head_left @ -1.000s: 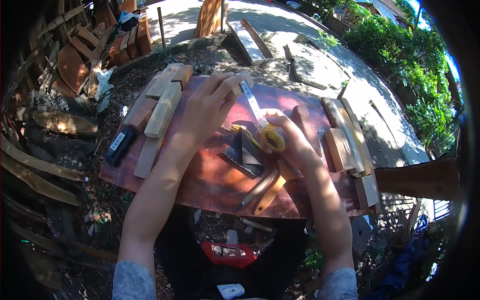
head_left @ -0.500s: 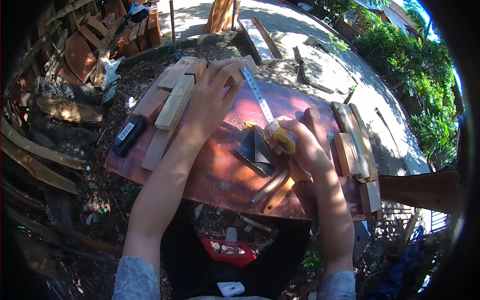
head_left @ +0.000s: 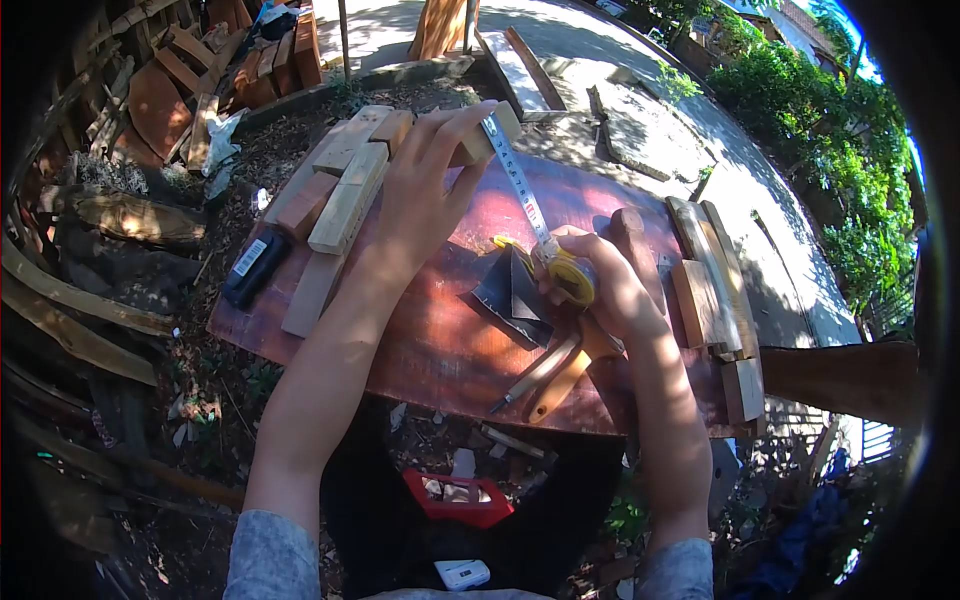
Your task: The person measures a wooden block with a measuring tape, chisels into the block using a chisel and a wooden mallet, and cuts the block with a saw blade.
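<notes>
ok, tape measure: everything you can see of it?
The tape measure has a rounded case with yellow on it, partly hidden by the right hand gripping it. Its pale, metal-looking blade, printed with numbers, is drawn out straight and runs forward above the reddish tabletop to a wood block in the left hand. Its end lies at the block; whether the left hand touches it is unclear.

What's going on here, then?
Someone is holding a tape measure up to a small piece of wood over a reddish table. The right hand grips the yellow tape measure, and its blade extends to the wooden block in the left hand. A dark folded sheet lies on the table below, and more wood pieces lie at either side.
</notes>
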`<state>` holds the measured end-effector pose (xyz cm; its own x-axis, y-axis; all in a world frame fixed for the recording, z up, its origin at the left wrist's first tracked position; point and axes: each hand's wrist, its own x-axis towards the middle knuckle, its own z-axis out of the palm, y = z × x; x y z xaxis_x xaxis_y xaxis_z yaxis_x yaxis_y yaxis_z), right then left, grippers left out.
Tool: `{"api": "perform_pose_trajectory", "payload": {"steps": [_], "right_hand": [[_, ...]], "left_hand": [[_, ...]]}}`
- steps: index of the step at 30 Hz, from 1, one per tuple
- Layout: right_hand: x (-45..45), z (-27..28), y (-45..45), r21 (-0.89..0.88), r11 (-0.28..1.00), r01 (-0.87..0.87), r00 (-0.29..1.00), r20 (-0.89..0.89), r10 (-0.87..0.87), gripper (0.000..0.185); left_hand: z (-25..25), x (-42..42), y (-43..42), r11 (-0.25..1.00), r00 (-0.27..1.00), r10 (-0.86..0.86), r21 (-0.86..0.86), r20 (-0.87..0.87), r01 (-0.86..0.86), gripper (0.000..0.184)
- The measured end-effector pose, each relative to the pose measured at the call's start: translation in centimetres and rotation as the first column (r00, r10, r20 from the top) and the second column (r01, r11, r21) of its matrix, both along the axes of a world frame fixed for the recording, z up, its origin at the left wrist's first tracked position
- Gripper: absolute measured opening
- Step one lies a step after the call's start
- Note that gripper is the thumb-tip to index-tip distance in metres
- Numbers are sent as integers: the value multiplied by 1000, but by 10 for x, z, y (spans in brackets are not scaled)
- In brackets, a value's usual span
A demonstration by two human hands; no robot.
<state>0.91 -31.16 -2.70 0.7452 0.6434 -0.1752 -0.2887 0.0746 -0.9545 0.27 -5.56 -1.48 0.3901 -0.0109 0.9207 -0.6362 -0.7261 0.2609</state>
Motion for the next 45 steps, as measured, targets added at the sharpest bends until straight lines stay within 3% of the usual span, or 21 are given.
{"api": "perform_pose_trajectory", "payload": {"steps": [9,18,25,34,45], "right_hand": [[-3,2,2,-11,999,42,997,-65,-43,33],[1,-1,-2,29,999,-43,999,28,42,39],[2,-1,-4,30,999,-37,999,7,37,38],[3,0,-4,-29,999,-14,1000,-19,13,35],[-1,3,-4,44,996,-76,997,-22,77,46]], "left_hand": [[-1,3,1,999,998,34,32,43,-36,64],[-2,4,2,998,998,62,18,32,-63,67],[-4,2,4,995,994,104,11,-23,-103,68],[-6,5,9,987,988,145,57,45,-147,67],[-1,-1,6,996,995,92,16,-36,-91,62]]}}
